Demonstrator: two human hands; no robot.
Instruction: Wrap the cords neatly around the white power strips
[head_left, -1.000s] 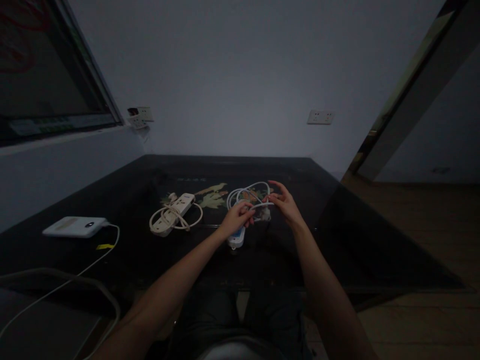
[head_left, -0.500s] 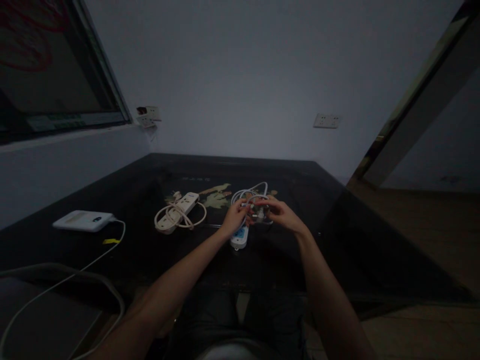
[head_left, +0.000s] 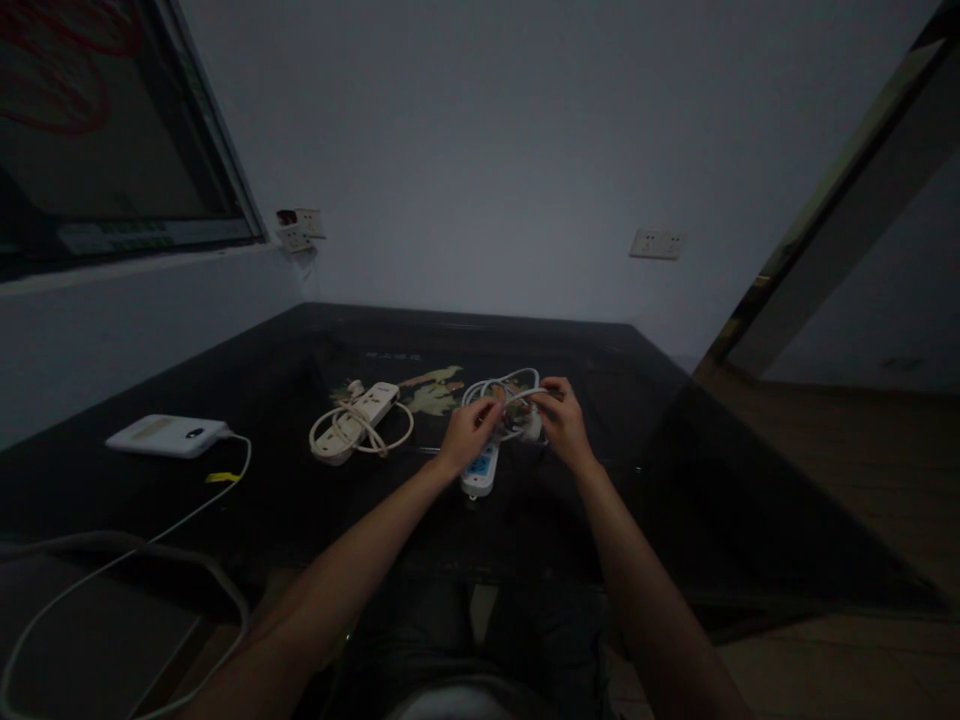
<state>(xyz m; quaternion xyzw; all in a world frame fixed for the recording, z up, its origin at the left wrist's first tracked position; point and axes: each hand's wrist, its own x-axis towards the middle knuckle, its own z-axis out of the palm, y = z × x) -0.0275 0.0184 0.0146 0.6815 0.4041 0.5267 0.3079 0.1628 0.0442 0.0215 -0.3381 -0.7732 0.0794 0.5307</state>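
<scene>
A white power strip with blue sockets (head_left: pixel 480 470) lies on the dark table, its far part hidden behind my hands and the coiled cord. My left hand (head_left: pixel 471 435) is closed on the white power cord (head_left: pixel 517 378) just above the strip. To the right, my right hand (head_left: pixel 561 420) pinches the same cord between thumb and fingers. A white plug (head_left: pixel 532 425) hangs beside the right fingers, somewhat blurred. Loops of the cord rise behind both hands.
Left of my hands lies a cream power strip (head_left: pixel 375 402) with its own cord looped around it. Farther left are a white device (head_left: pixel 169 436) with a cable and a yellow tag (head_left: pixel 223 477). Wall sockets (head_left: pixel 657 244) sit above the dark table (head_left: pixel 712 500).
My right hand has shifted slightly right and pulled a stretch of cord out from the left hand. The plug has swung downward and to the right. Both power strips stay put.
</scene>
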